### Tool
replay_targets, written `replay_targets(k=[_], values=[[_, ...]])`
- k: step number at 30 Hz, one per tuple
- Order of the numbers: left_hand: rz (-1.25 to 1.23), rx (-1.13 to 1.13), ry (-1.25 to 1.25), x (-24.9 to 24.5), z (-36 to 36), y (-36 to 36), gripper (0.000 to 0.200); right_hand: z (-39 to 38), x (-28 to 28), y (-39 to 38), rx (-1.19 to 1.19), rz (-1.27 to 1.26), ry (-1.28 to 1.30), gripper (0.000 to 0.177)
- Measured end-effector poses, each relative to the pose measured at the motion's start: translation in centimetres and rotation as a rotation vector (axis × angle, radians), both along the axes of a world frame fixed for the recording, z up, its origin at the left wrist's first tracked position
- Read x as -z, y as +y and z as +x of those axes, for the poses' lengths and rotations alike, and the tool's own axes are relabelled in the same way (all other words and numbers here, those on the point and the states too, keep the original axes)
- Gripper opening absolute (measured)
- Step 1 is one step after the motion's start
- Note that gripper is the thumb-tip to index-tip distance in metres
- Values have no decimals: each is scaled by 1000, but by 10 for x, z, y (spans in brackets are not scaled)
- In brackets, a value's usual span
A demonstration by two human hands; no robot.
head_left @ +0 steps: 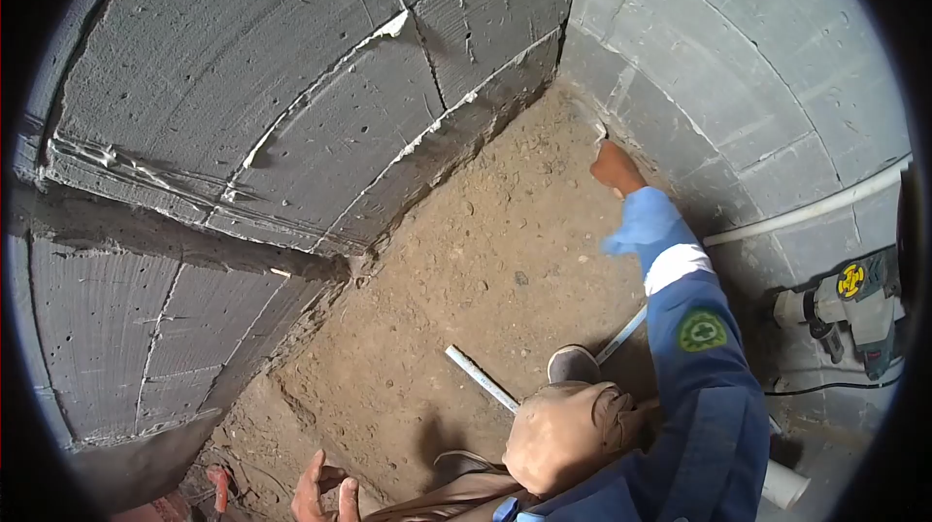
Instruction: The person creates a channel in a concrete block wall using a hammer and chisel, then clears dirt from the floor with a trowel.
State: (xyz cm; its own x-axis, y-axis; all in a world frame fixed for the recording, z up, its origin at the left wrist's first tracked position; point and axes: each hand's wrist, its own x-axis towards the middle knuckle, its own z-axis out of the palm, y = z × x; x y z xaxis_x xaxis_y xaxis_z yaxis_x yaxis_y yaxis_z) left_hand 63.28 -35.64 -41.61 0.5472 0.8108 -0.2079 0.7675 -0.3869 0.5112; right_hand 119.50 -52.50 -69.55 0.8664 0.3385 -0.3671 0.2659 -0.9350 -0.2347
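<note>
My right hand [616, 169] reaches far forward in a blue sleeve, closed around the handle of a small trowel [589, 121]. The trowel's pale grey blade is faint against the dirt and lies low in the corner, at the foot of the right block wall [670, 119]. Near the bottom edge, my left hand [325, 493] holds nothing, its fingers apart and slightly curled over the dirt floor [437, 279]. Between the two hands are my bent knee and one shoe.
White pipe pieces [482, 379] lie beside my knee; a wider pipe [784, 486] is at lower right. A power drill [854, 303] and a long white pipe [825, 214] line the right wall. A red-handled object [219, 489] sits lower left, below the grooved left wall [320, 114].
</note>
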Motion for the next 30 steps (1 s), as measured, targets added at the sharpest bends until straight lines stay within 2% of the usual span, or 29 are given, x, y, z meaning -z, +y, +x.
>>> replay_targets(k=[1,3,6,9,12,13,15,16,19,21,23,25,26,29,30], values=[[76,63,60,1,-2,2,40,-11,12,9,1,26,14,32],[47,40,14,-3,5,0,39,-26,19,18,1,70,21,31],[34,-31,-25,-7,5,0,39,-54,3,-4,-58,163,-93,28],[-22,-32,-65,-3,2,0,40,-24,-3,-8,35,236,-137,29],[18,19,27,4,-6,4,40,20,38,-9,65,136,-92,35],[18,18,27,1,-8,5,40,10,40,-8,64,137,-92,35],[51,57,55,-1,-5,4,41,-14,32,-8,-79,93,-87,32],[-33,-5,-11,-5,0,3,41,-24,25,-14,-84,82,-94,32],[6,25,-36,-2,2,6,42,-46,-14,-20,-138,-7,11,34],[-29,-44,-28,-6,13,-1,42,-32,-29,-10,-32,72,18,34],[-31,21,44,-10,15,-3,42,-15,-21,5,13,113,19,33],[-21,20,31,-10,13,-4,41,-10,-15,31,110,85,197,33],[-22,23,21,-8,7,-2,41,-13,35,34,-24,156,-31,26],[-41,-2,-29,-7,9,0,41,-70,-2,44,-49,64,-25,27],[-49,-18,-62,-7,14,2,40,-81,-15,41,-153,13,-55,28]])
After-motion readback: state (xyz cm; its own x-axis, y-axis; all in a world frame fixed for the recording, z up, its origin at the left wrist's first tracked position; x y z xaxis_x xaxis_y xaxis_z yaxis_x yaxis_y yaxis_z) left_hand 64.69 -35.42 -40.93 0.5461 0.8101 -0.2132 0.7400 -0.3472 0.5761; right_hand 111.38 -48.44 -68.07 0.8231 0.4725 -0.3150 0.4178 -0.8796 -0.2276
